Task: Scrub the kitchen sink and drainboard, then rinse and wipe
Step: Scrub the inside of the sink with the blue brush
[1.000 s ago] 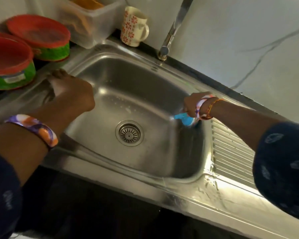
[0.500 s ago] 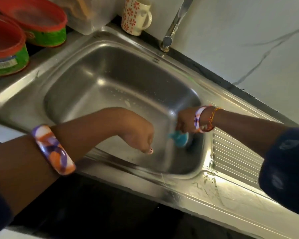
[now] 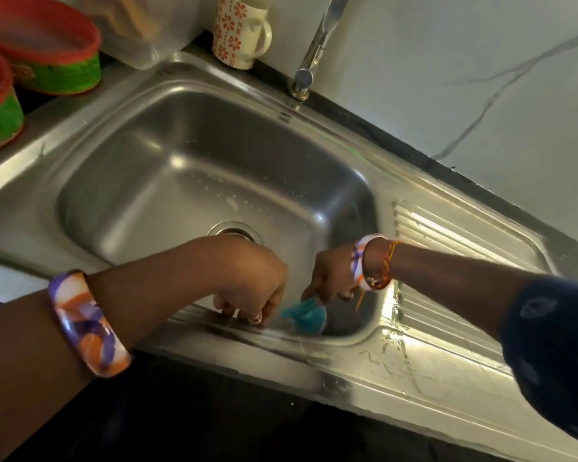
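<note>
A stainless steel sink [image 3: 187, 155] with a round drain [image 3: 234, 232] fills the middle of the view, and its ribbed drainboard [image 3: 447, 261] runs to the right. My right hand [image 3: 331, 278] grips a blue scrubber [image 3: 304, 315] low against the basin's near right wall. My left hand [image 3: 254, 288] hangs over the basin's near rim just left of the scrubber, fingers curled downward and holding nothing that I can see. Soap flecks dot the basin floor.
A tap [image 3: 317, 45] rises behind the basin. A flowered mug [image 3: 239, 31] and a clear plastic container [image 3: 147, 25] stand at the back. Two red and green baskets [image 3: 47, 55] sit on the counter at the far left. A marbled wall backs the drainboard.
My left hand left the sink's left rim and swung across to the near edge beside the scrubber. My right hand slid the scrubber down the right wall toward the near corner.
</note>
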`<action>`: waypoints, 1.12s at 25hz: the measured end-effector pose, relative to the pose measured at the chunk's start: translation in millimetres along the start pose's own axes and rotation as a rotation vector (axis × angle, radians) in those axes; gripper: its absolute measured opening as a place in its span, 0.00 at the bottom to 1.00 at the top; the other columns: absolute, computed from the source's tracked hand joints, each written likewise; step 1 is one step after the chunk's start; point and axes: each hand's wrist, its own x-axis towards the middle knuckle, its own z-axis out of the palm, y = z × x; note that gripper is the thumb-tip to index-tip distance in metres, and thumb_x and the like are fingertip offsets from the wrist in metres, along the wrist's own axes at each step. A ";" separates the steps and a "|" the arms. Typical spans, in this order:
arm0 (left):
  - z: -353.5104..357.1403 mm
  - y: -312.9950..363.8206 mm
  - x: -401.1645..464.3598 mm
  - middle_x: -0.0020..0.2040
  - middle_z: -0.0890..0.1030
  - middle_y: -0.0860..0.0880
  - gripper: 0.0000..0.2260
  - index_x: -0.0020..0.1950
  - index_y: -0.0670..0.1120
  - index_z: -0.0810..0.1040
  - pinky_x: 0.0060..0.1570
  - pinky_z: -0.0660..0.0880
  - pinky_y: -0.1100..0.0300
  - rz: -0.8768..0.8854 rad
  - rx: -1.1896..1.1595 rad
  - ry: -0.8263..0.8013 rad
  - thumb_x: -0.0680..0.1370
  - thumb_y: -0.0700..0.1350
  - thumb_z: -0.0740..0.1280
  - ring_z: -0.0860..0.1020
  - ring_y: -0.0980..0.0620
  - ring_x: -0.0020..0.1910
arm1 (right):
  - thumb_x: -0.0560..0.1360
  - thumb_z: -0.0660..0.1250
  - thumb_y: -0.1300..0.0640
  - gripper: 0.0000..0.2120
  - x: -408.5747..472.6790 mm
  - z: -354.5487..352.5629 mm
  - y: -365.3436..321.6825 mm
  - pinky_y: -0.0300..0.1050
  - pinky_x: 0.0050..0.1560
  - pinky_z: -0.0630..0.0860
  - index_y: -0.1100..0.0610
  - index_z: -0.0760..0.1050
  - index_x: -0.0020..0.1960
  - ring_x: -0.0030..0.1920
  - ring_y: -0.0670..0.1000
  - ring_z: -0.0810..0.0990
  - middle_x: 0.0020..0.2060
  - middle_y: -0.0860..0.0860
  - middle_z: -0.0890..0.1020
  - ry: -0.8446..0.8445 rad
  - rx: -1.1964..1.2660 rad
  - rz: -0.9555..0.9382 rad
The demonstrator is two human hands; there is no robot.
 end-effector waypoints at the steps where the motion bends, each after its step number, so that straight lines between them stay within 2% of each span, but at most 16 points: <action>1: 0.5 -0.9 1.2 0.41 0.79 0.50 0.09 0.54 0.45 0.82 0.43 0.78 0.59 0.005 -0.001 0.005 0.77 0.39 0.65 0.78 0.51 0.39 | 0.77 0.62 0.65 0.13 -0.4 -2.2 7.0 0.25 0.22 0.65 0.67 0.77 0.59 0.17 0.35 0.70 0.21 0.46 0.79 -0.040 0.041 0.104; 2: 1.6 -1.3 2.4 0.41 0.79 0.49 0.09 0.54 0.45 0.82 0.44 0.78 0.58 0.013 -0.004 0.012 0.77 0.39 0.66 0.78 0.51 0.38 | 0.77 0.63 0.65 0.13 -5.4 -14.4 18.7 0.26 0.23 0.66 0.67 0.76 0.60 0.19 0.36 0.72 0.30 0.52 0.83 0.006 -0.006 0.224; 3: 1.9 -1.6 2.6 0.41 0.80 0.49 0.08 0.53 0.45 0.82 0.45 0.78 0.58 0.021 -0.009 0.026 0.77 0.39 0.66 0.78 0.51 0.38 | 0.77 0.63 0.63 0.13 -11.0 -30.5 36.0 0.29 0.24 0.65 0.66 0.77 0.59 0.23 0.39 0.75 0.39 0.58 0.83 0.149 -0.022 0.361; 4: 3.3 -3.3 2.3 0.41 0.81 0.48 0.08 0.53 0.45 0.83 0.44 0.78 0.58 0.022 -0.018 0.038 0.76 0.39 0.66 0.78 0.51 0.37 | 0.75 0.64 0.61 0.12 -14.1 -42.8 53.6 0.34 0.31 0.67 0.64 0.78 0.57 0.33 0.45 0.80 0.45 0.60 0.82 0.339 -0.090 0.492; 6: 4.7 -6.9 1.2 0.44 0.84 0.46 0.08 0.53 0.46 0.83 0.43 0.77 0.60 0.010 -0.016 0.049 0.76 0.40 0.67 0.78 0.52 0.37 | 0.74 0.65 0.57 0.12 -1.3 -46.3 73.5 0.39 0.42 0.71 0.58 0.79 0.56 0.51 0.55 0.82 0.53 0.57 0.82 0.629 -0.173 0.665; 9: 8.3 -8.9 -0.9 0.50 0.84 0.49 0.10 0.55 0.48 0.83 0.39 0.72 0.70 0.020 0.038 0.118 0.76 0.42 0.67 0.81 0.53 0.44 | 0.78 0.61 0.56 0.13 55.8 -2.9 54.1 0.46 0.54 0.75 0.56 0.78 0.58 0.59 0.56 0.79 0.56 0.54 0.81 0.623 -0.147 0.593; 11: 8.8 -8.7 -4.1 0.50 0.84 0.49 0.10 0.55 0.48 0.83 0.32 0.67 0.75 0.024 0.068 0.146 0.75 0.42 0.67 0.81 0.55 0.41 | 0.76 0.63 0.56 0.12 53.9 1.1 46.8 0.46 0.52 0.76 0.55 0.78 0.58 0.58 0.55 0.80 0.56 0.53 0.82 0.585 -0.172 0.618; 12: 8.1 -9.9 -3.6 0.49 0.84 0.48 0.09 0.54 0.47 0.83 0.33 0.68 0.76 0.022 0.050 0.139 0.75 0.42 0.67 0.81 0.55 0.39 | 0.75 0.64 0.56 0.12 41.1 -10.7 54.6 0.45 0.51 0.76 0.54 0.78 0.57 0.57 0.55 0.80 0.55 0.53 0.82 0.604 -0.191 0.635; 14: 5.6 -11.9 -2.7 0.43 0.84 0.47 0.08 0.52 0.45 0.83 0.43 0.77 0.66 0.006 -0.016 0.099 0.75 0.41 0.68 0.80 0.52 0.37 | 0.74 0.65 0.53 0.14 6.6 -38.1 68.5 0.44 0.50 0.75 0.52 0.78 0.59 0.56 0.56 0.80 0.55 0.53 0.82 0.650 -0.170 0.696; 16: 4.4 -8.8 -2.6 0.38 0.81 0.49 0.08 0.52 0.44 0.83 0.47 0.78 0.58 0.000 -0.020 0.067 0.75 0.41 0.68 0.78 0.52 0.38 | 0.73 0.65 0.50 0.16 -6.2 -41.4 74.8 0.43 0.49 0.74 0.51 0.78 0.60 0.55 0.57 0.80 0.54 0.54 0.81 0.679 -0.158 0.745; 18: 6.9 -5.4 -3.9 0.44 0.83 0.48 0.08 0.53 0.44 0.82 0.40 0.73 0.65 -0.003 0.030 0.093 0.76 0.43 0.67 0.76 0.53 0.40 | 0.75 0.64 0.52 0.14 16.2 -23.1 65.9 0.45 0.51 0.75 0.53 0.77 0.59 0.57 0.57 0.79 0.56 0.53 0.81 0.685 -0.129 0.738; 20: 10.8 -5.8 -15.1 0.49 0.82 0.49 0.09 0.53 0.47 0.81 0.33 0.67 0.65 -0.025 0.086 0.186 0.76 0.47 0.67 0.76 0.53 0.43 | 0.77 0.63 0.54 0.13 36.1 -2.8 48.3 0.43 0.50 0.77 0.55 0.77 0.59 0.57 0.56 0.80 0.56 0.53 0.81 0.574 -0.014 0.671; 22: 12.5 -15.0 -28.5 0.47 0.81 0.51 0.09 0.51 0.49 0.81 0.38 0.68 0.64 -0.063 0.069 0.244 0.76 0.51 0.67 0.76 0.53 0.44 | 0.77 0.63 0.56 0.14 29.8 2.1 38.5 0.35 0.32 0.76 0.57 0.77 0.61 0.44 0.52 0.82 0.47 0.53 0.83 0.300 0.226 0.527; 24: 13.2 -23.3 -36.7 0.47 0.81 0.52 0.10 0.50 0.49 0.80 0.40 0.70 0.62 -0.073 0.063 0.242 0.74 0.54 0.67 0.76 0.55 0.43 | 0.76 0.65 0.57 0.15 5.8 -1.9 22.2 0.32 0.18 0.68 0.55 0.77 0.62 0.24 0.45 0.75 0.29 0.51 0.79 0.029 0.440 0.368; 26: 12.6 -23.9 -35.5 0.44 0.81 0.54 0.10 0.47 0.49 0.81 0.36 0.70 0.63 -0.063 0.076 0.228 0.73 0.54 0.69 0.76 0.56 0.39 | 0.75 0.66 0.59 0.15 -9.9 -8.3 21.1 0.31 0.19 0.66 0.54 0.77 0.62 0.18 0.42 0.69 0.21 0.47 0.74 -0.001 0.471 0.352; 28: 11.4 -16.8 -31.0 0.42 0.80 0.53 0.09 0.46 0.48 0.81 0.31 0.66 0.65 -0.055 0.107 0.202 0.72 0.52 0.71 0.73 0.58 0.35 | 0.76 0.66 0.61 0.15 -15.7 -25.8 33.0 0.31 0.21 0.68 0.59 0.77 0.62 0.21 0.41 0.71 0.21 0.44 0.75 0.107 0.318 0.445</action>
